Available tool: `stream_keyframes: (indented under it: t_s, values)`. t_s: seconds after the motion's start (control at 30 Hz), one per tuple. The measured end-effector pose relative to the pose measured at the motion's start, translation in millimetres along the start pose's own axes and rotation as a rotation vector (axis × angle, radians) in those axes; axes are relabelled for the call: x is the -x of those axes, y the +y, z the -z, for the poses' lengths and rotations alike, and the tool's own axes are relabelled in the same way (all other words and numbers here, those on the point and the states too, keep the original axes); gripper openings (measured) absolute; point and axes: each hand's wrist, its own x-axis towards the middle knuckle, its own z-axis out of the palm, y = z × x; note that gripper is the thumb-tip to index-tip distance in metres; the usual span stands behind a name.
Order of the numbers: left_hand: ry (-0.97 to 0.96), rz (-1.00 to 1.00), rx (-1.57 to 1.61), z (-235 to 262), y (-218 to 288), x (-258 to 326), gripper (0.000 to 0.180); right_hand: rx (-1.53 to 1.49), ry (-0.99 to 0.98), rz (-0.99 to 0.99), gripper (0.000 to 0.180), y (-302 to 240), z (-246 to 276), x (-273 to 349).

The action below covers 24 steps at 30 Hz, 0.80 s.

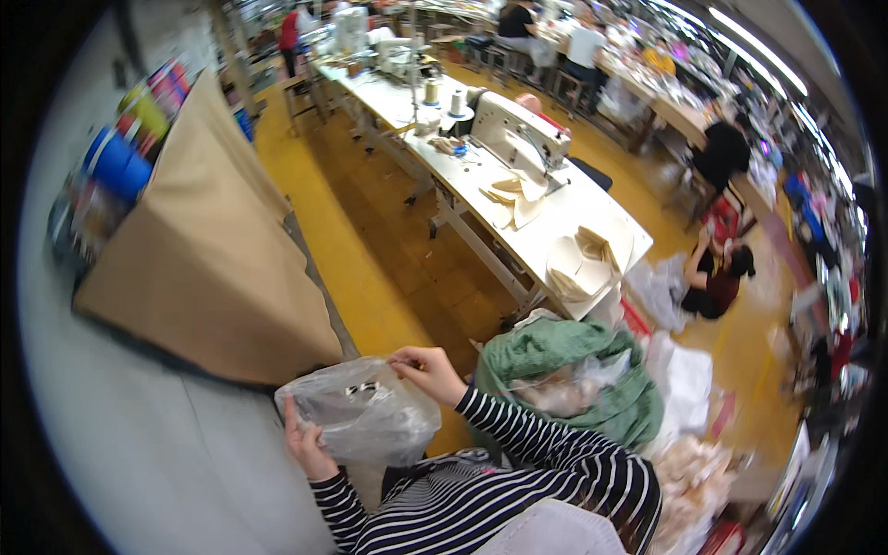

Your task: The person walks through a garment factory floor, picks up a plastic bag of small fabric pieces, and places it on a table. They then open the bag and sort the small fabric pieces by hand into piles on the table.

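A clear plastic bag [384, 430] hangs between my two hands at the bottom of the view, with a few small dark and white pieces visible through it. My left hand [308, 442] grips its left edge, thumb upward. On the far right side of its rim, my right hand [430, 372] pinches the plastic with closed fingers. What the small pieces are cannot be made out. Just right of my right forearm sits a green woven sack [518, 356], its top gaping, with pale material and clear plastic inside.
A brown cloth-covered stand [213, 250] rises at left beside the wall, with a blue tub [117, 161] behind it. Ahead, a white worktable [518, 222] carries a sewing machine [509, 129] and cut beige pieces [583, 264]. A person [721, 282] crouches at right.
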Motion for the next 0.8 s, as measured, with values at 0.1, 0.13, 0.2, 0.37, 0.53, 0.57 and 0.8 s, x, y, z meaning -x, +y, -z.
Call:
stream_keyframes:
  t_s: [0.1,0.13,0.2,0.37,0.53,0.57,0.8]
  values:
    - [-0.165,-0.005,0.001,-31.5,12.8,-104.2,0.068,-0.031,0.196,-0.086,0.017,3.9,4.5,-67.3]
    - [-0.246,0.006,-0.002,-43.1,18.3,-136.0,0.068,-0.08,0.249,-0.081,0.017,3.8,7.5,-87.0]
    - [-0.376,0.06,-0.021,-72.5,24.5,-204.5,0.068,-0.109,0.372,-0.103,0.017,5.6,11.1,-119.2]
    - [-0.531,0.146,-0.068,-158.4,4.4,-349.4,0.068,0.049,0.515,-0.043,0.016,26.7,33.0,-205.9]
    - [-0.587,0.116,-0.067,-229.0,-20.8,-480.3,0.066,-0.048,0.538,-0.167,0.016,72.4,57.6,-318.9]
    - [-0.64,0.077,-0.032,-241.9,-21.5,-502.4,0.065,-0.049,0.519,-0.163,0.016,76.3,65.9,-346.2]
    - [-0.477,0.05,-0.131,-301.2,-6.1,-662.6,0.065,-0.139,0.324,-0.107,0.018,91.8,102.4,-567.6]
